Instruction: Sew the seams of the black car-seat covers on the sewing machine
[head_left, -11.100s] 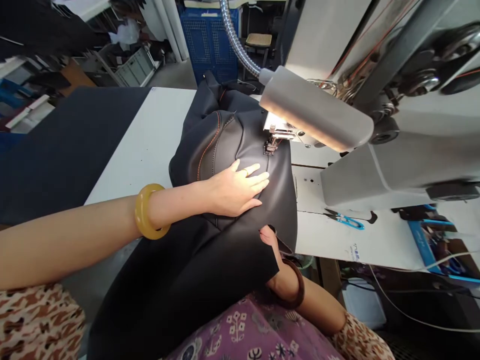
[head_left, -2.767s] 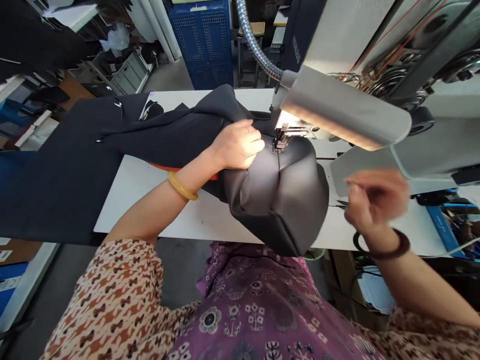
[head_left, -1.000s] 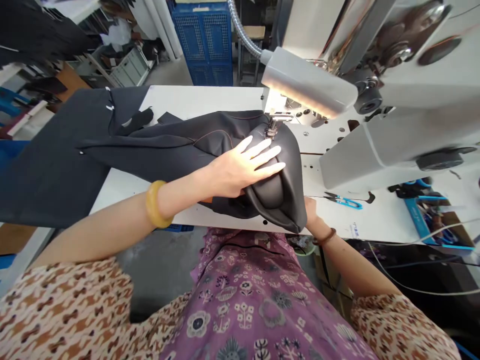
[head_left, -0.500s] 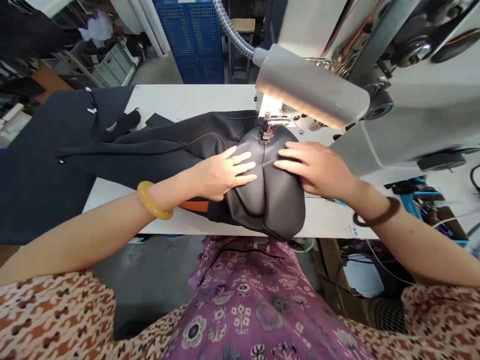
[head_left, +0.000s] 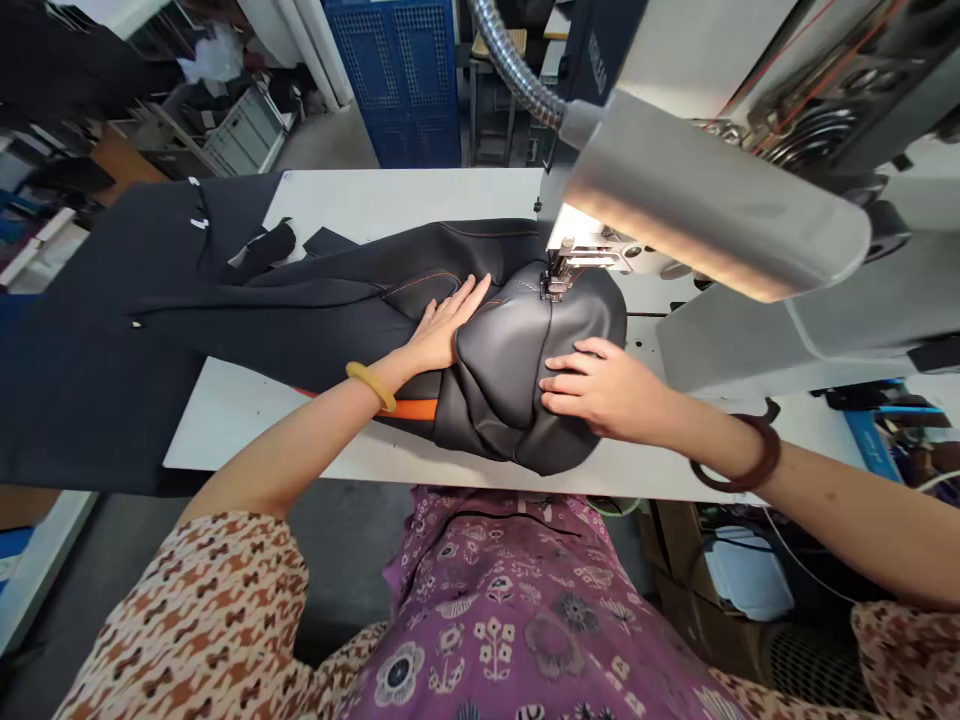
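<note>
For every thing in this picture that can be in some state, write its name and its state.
lamp: lit.
presser foot: seems down on the black cover.
black cover: bunched and folded.
left hand: open, flat on the black cover.
right hand: open, flat on the black cover.

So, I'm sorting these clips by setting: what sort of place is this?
Likely an upholstery or sewing workshop: an industrial sewing machine with its lamp, and a black stitched cover on a work table.
</note>
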